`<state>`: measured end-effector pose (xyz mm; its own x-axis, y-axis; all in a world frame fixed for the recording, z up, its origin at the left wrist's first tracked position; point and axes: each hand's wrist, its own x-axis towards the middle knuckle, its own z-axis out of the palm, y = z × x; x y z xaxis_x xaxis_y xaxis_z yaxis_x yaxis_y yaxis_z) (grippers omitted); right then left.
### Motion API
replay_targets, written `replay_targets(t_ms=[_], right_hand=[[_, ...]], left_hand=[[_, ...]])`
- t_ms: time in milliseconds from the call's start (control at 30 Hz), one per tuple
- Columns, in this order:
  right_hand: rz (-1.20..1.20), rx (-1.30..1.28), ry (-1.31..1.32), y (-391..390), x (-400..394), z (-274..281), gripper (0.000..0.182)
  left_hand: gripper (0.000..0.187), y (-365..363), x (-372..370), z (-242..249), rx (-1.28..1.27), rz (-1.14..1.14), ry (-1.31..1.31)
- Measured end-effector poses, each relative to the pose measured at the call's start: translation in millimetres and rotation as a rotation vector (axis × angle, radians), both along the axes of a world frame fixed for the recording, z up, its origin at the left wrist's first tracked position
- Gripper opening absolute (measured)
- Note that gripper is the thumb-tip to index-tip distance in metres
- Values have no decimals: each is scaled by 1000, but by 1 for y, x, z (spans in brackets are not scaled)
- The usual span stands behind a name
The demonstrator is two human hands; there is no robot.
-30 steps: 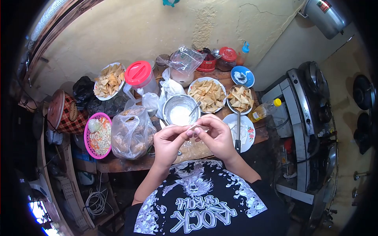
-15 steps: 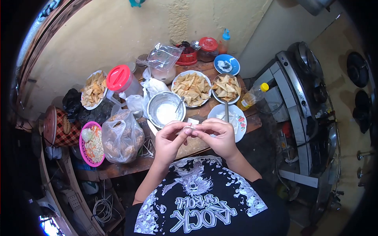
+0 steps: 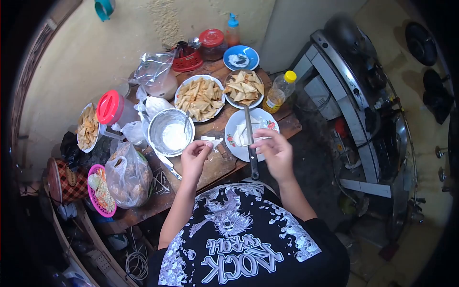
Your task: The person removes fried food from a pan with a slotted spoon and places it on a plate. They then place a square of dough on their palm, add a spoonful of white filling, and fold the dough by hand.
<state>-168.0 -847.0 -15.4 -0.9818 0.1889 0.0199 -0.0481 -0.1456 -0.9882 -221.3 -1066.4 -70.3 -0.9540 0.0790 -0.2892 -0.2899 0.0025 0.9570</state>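
My left hand [image 3: 195,158] pinches a small white folded pastry wrapper [image 3: 217,142] between thumb and fingertips, above the wooden table. My right hand [image 3: 273,152] is apart from it, fingers spread and curved with nothing visible in them. It hovers by the right side of a flowered white plate [image 3: 230,125] that holds flat white wrapper pieces [image 3: 243,137]. Across this plate lies the long handle [image 3: 249,131] of a pan filled with folded pastries [image 3: 245,87]. Left of my left hand stands a metal pot [image 3: 152,125] of white paste [image 3: 176,136] with a spoon [image 3: 186,121] in it.
A knife [image 3: 168,165] lies beside the pot. Behind are a plate of folded pastries [image 3: 200,98], an oil bottle [image 3: 281,92] and a blue plate [image 3: 252,53]. To the left sit a plastic bag [image 3: 128,177], a pink basket [image 3: 92,191] and a red-lidded jug [image 3: 110,107].
My hands have come apart. The right hand has moved right to the flowered plate, while the left keeps the folded wrapper. The view has shifted to the right.
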Motion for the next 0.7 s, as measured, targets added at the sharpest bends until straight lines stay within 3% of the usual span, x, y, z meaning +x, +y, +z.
replay_targets(t_ms=[133,267,367,400,600,700], right_hand=[[-276,-22,-12,42,14,-14,18],[-401,-21,-41,62,27,-13,17],[-416,-17,-47,67,33,-18,17],[-412,-18,-48,68,34,-20,17],[-374,-17,-60,68,34,-25,17],[-354,-4,-70,70,33,-30,17]], left_hand=[[17,18,-14,-85,-96,-34,-19],[15,47,-26,-102,-184,-69,-85],[16,66,-37,-103,-437,-112,-21],[18,73,-41,-102,-361,-106,-57],[21,87,-57,-119,-512,-27,184],[24,72,-38,-97,-525,-23,219]])
